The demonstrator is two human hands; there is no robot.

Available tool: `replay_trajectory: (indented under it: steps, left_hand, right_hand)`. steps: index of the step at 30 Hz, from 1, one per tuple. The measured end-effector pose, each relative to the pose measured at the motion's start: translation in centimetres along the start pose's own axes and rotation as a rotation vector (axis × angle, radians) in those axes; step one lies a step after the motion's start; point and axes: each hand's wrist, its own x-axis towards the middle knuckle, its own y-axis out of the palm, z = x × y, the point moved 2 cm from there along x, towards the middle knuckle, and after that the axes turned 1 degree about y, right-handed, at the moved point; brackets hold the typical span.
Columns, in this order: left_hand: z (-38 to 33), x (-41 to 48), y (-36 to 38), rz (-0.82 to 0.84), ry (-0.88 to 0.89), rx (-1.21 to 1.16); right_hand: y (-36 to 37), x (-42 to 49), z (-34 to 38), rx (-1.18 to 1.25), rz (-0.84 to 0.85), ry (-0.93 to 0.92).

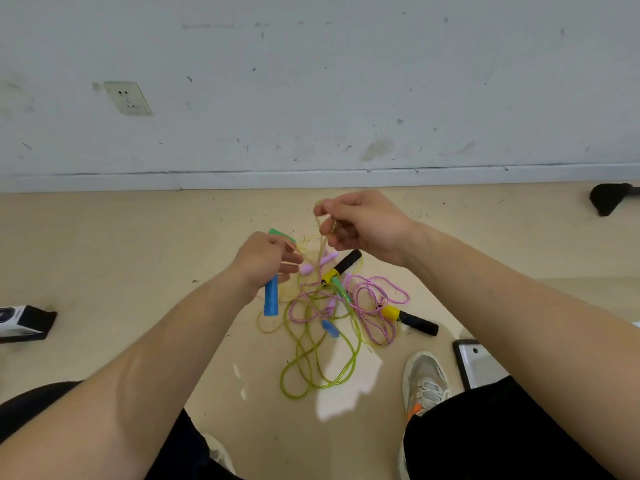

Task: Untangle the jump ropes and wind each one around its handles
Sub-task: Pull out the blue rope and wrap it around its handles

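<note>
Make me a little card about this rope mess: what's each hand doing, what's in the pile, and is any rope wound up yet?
left hand: grips blue ribbed plastic handle
right hand: pinches thin yellow see-through cord, lifted above the pile
pile: green see-through rope and pink braided rope, tangled on tan floor
black foam handles with yellow collars: two, lying apart on the floor
wound ropes: none yet

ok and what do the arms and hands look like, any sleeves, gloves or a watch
The left hand and right hand are bare: no gloves, and no ring, watch or band shows. The left forearm and right forearm are bare too, with no sleeve in view up to the frame's edge.
</note>
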Motion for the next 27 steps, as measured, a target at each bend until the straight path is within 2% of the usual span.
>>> replay_trajectory:
  steps: [5, 10, 14, 22, 25, 27]
  left_hand:
    - [0.4, 0.2, 0.8, 0.009, 0.007, 0.154]
    - [-0.2, -1.6, 1.8, 0.305, 0.021, -0.141]
    - [-0.1, -2.2, 2.1, 0.437, -0.012, -0.276]
    - [0.3, -2.7, 1.7, 0.505, 0.075, 0.031]
    - [-0.1, -2.7, 1.9, 0.496, 0.041, -0.132]
    - [-0.9, -2.9, 2.0, 0.465, 0.030, -0.285]
  right_hand:
    - [0.9, -1.1, 2.1, 0.183, 0.037, -0.025]
    - [0.7, -1.1, 2.2, 0.285, 0.005, -0.023]
    - [-1.0, -0.5, 2.0, 0.353, -0.129, -0.052]
    - [-5.6, 0.0, 0.8, 0.355, -0.467, -0.074]
    - [-6.0, 0.4, -0.2, 0.329, -0.516, -0.009]
    - [-5.3, 0.6, -1.2, 0.211, -0.491, 0.093]
